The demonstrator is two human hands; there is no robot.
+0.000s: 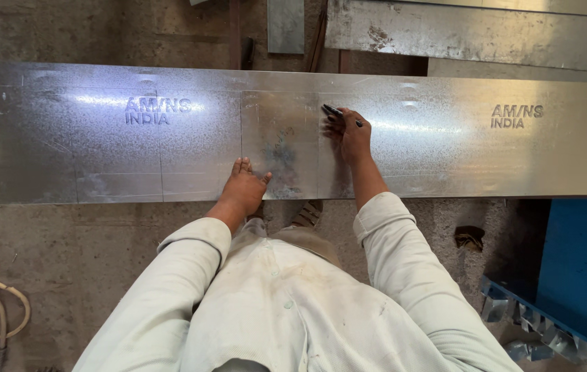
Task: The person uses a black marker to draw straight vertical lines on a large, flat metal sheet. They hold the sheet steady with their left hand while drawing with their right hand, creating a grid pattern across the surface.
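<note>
Galvanised steel sheet (445,148), long axis running left to right across my view, lying just beyond my body. My left hand (244,187) rests flat and open, fingers spread, on the sheet's near edge, holding nothing. My right hand (350,134) is farther in and to the right, fingers closed around a black marker (335,111) whose tip touches the sheet beside a scribed cross-line; this hand is nearer the mark. Concrete floor (66,255) below
</note>
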